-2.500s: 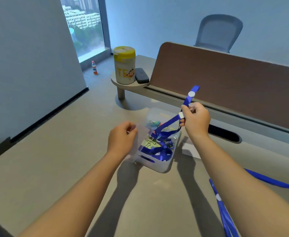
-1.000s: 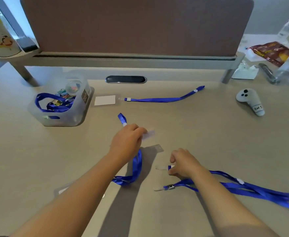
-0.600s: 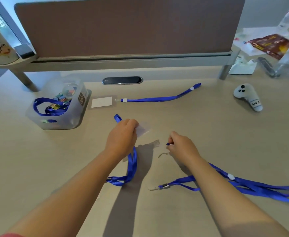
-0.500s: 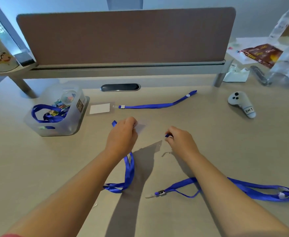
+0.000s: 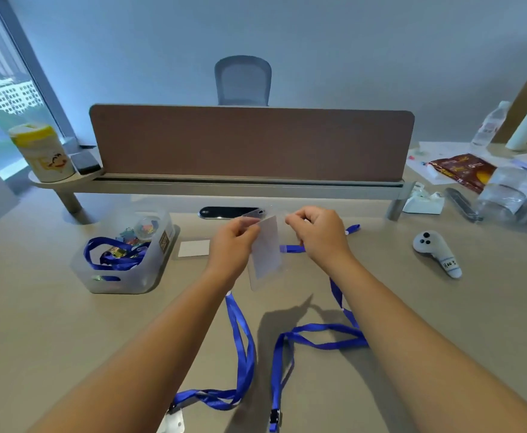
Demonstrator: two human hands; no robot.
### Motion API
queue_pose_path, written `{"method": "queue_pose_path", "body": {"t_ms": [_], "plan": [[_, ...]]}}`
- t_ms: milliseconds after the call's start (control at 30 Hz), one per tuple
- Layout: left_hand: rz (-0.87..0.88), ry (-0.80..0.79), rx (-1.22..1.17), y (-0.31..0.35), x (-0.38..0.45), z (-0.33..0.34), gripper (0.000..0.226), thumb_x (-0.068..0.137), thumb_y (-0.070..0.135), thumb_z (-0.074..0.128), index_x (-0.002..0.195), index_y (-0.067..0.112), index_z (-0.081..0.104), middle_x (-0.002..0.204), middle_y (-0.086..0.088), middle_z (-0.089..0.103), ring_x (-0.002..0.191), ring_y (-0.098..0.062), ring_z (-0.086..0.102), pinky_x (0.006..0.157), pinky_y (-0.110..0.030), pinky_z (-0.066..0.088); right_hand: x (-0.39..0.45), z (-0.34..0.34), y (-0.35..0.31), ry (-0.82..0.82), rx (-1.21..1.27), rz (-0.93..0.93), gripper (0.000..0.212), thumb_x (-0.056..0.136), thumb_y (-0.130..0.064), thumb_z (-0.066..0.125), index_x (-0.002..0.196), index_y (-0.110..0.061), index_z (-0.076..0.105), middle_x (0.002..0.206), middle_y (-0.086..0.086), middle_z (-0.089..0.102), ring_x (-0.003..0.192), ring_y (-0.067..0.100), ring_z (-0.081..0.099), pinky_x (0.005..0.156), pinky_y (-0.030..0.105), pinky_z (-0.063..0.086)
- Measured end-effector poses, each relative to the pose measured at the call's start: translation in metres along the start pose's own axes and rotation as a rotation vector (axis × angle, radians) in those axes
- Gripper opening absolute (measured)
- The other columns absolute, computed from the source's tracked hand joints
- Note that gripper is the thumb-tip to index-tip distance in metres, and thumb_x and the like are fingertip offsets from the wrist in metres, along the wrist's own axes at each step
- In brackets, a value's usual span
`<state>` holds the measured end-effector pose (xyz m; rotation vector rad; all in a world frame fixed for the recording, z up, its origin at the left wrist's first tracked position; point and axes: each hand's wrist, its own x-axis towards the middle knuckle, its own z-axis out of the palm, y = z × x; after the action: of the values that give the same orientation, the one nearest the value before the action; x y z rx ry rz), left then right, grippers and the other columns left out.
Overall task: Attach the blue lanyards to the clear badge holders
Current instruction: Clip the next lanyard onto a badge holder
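My left hand (image 5: 234,245) pinches the top of a clear badge holder (image 5: 265,257), which hangs upright above the desk with a pale card inside. A blue lanyard (image 5: 241,342) trails down from under that hand to a second clear holder (image 5: 171,423) at the bottom edge. My right hand (image 5: 318,235) is pinched shut just right of the holder's top, on the end of another blue lanyard (image 5: 318,335) that loops over the desk to a clip (image 5: 275,417). The clip in my right fingers is hidden.
A translucent bin (image 5: 124,282) at left holds more blue lanyards. Beside it lies a badge holder with a white card (image 5: 193,248). A third lanyard (image 5: 352,229) lies behind my hands. A white controller (image 5: 437,254) rests at right; bottles and a snack bag (image 5: 462,170) crowd the far right.
Both hands rose from the desk and came together. The badge holder now hangs upright in my left hand, and the right hand's lanyard was dragged closer. The view tilted up.
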<state>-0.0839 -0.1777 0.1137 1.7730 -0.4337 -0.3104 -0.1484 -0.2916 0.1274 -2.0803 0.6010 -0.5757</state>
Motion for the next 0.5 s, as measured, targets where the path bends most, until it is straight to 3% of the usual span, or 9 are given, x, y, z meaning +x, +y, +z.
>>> {"method": "queue_pose_path", "body": {"t_ms": [133,300,433,500], "plan": [[0.051,-0.02,-0.031,0.006,0.0,-0.01,0.029,0.092,0.011,0.045,0.119,0.008,0.056,0.104,-0.002,0.055,0.095,-0.017,0.052,0.065,-0.019,0.05,0.003,0.003,-0.017,-0.054,0.134,0.078,0.027,0.089,-0.016,0.052,0.072,0.001,0.064,0.051,0.003,0.045,0.049,0.012,0.038,0.056,0.026,0.037],[0.096,-0.008,0.06,0.004,0.001,-0.018,0.034,0.091,0.01,0.046,0.125,0.011,0.052,0.119,-0.01,0.058,0.105,-0.022,0.053,0.086,-0.037,0.05,0.003,0.006,-0.028,-0.144,0.185,0.097,0.031,0.092,-0.017,0.049,0.062,-0.012,0.057,0.051,0.003,0.044,0.045,0.009,0.036,0.033,0.005,0.031],[0.14,0.036,0.173,-0.001,0.002,-0.023,0.035,0.092,0.011,0.046,0.126,0.013,0.051,0.124,-0.014,0.058,0.111,-0.028,0.054,0.085,-0.036,0.048,0.001,0.009,-0.032,-0.202,0.152,0.13,0.026,0.092,-0.016,0.049,0.076,-0.001,0.063,0.052,0.003,0.044,0.044,0.009,0.035,0.037,0.009,0.034],[0.178,0.068,0.251,-0.004,0.002,-0.024,0.036,0.092,0.012,0.046,0.127,0.014,0.05,0.125,-0.014,0.058,0.11,-0.027,0.053,0.081,-0.031,0.045,0.0,0.01,-0.031,-0.224,0.139,0.136,0.029,0.092,-0.016,0.049,0.067,-0.005,0.061,0.051,0.003,0.045,0.044,0.009,0.035,0.041,0.013,0.035]]}}
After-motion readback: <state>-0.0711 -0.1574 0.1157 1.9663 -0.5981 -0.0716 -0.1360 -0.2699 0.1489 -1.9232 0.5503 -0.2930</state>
